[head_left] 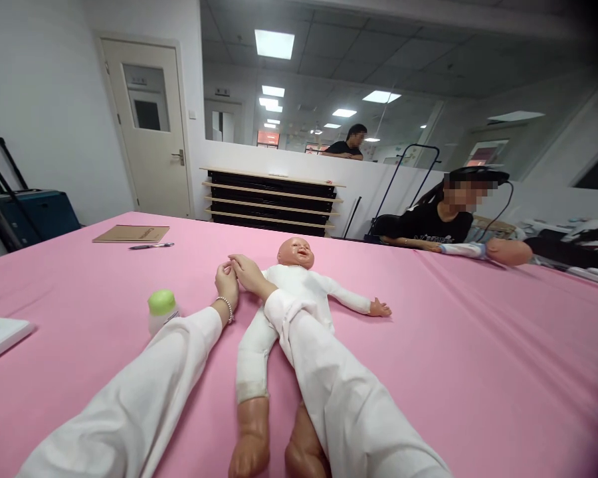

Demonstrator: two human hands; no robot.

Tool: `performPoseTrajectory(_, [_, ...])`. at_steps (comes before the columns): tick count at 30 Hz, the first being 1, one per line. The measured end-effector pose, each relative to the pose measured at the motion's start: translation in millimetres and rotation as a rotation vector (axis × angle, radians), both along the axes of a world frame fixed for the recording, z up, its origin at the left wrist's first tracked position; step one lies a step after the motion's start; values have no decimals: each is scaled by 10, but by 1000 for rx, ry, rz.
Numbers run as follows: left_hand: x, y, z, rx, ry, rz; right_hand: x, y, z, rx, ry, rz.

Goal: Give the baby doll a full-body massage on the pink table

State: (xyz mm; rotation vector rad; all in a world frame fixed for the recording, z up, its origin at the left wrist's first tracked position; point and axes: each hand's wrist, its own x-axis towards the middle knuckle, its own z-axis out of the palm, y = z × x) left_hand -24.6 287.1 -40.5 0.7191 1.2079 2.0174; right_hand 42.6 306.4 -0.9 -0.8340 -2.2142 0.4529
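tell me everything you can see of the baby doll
The baby doll lies face up on a pink tablecloth in a white long-sleeved suit, its head, hands and feet bare and plastic-looking. Its arms spread wide. The person's left hand and right hand meet at its arm, and the right sleeve lies across its body.

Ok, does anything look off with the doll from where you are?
Yes, one thing: the leg cuff of the baby doll looks discoloured, unlike the clean white suit above it. It could be grime or tape; the picture doesn't settle which.
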Motion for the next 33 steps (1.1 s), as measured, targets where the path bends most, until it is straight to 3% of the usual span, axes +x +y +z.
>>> performPoseTrajectory(6, [204, 218, -103, 48, -79, -121, 73, 122, -110, -151, 150, -121])
performPoseTrajectory(11, [230, 111, -63, 123, -44, -184, 48, 180, -168, -296, 245, -148])
performPoseTrajectory(17, [324, 14, 5, 93, 139, -167, 76, 219, -171, -451, 583, -155])
performPoseTrajectory(21, [303, 23, 52, 77, 189, -140, 95, 184, -190, -449, 650, -129])
performPoseTrajectory(26, [217, 50, 111, 49, 28, -145, 51, 72, -226, -412, 634, -112])
performPoseTrajectory(33, [278, 15, 34, 104, 44, -192, 67, 107, -214, -396, 659, -174])
